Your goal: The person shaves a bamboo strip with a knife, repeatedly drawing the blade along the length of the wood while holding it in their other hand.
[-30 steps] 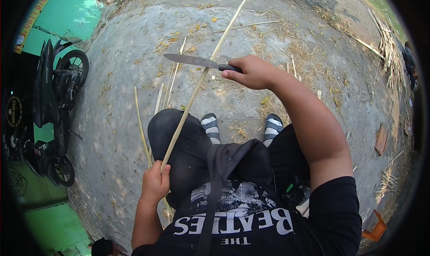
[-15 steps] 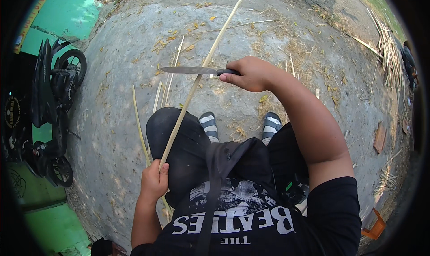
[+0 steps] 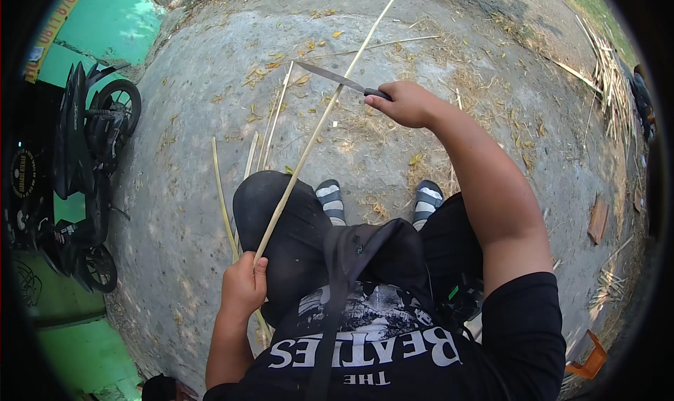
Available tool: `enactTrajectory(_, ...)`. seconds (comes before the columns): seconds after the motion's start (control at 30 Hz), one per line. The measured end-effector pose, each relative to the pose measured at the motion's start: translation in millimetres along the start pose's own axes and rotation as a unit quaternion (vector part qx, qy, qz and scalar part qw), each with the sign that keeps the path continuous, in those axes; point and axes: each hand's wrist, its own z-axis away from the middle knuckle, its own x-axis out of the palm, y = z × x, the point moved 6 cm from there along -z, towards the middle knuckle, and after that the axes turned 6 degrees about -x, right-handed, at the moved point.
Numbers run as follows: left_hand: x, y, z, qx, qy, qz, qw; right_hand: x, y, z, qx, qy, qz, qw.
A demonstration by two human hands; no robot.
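My left hand (image 3: 243,286) is closed around the near end of a long, pale bamboo strip (image 3: 309,143), beside my left knee. The strip slants up and away to the right across my thigh. In my right hand (image 3: 403,104) is the black handle of a knife (image 3: 333,76), gripped out in front of me. Its long blade lies across the strip well up its length, tip pointing to the far left. Whether the edge bites into the strip cannot be made out.
More thin strips (image 3: 223,197) lie by my left knee. A parked motorcycle (image 3: 84,155) stands at the left near a green wall (image 3: 105,29). Far right is a pile of split strips (image 3: 609,85); a brick-like block (image 3: 597,219) and an orange plastic piece (image 3: 588,357) lie below it.
My right hand and the knife have moved farther out along the strip and slightly right. The blade has turned from nearly level to slanting. My left hand keeps its hold.
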Motion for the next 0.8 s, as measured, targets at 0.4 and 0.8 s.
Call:
enactTrajectory(0.4, -4.5, 4.4, -4.0, -0.005, -0.023, 0.007, 1.0, 23.9, 15.9, -4.4, -0.03, -0.013, -0.005, 0.999)
enactTrajectory(0.8, -3.5, 1.0, -3.5, -0.02, -0.032, 0.03, 0.999, 18.1, 2.0, -3.9, -0.062, -0.036, -0.042, 0.997)
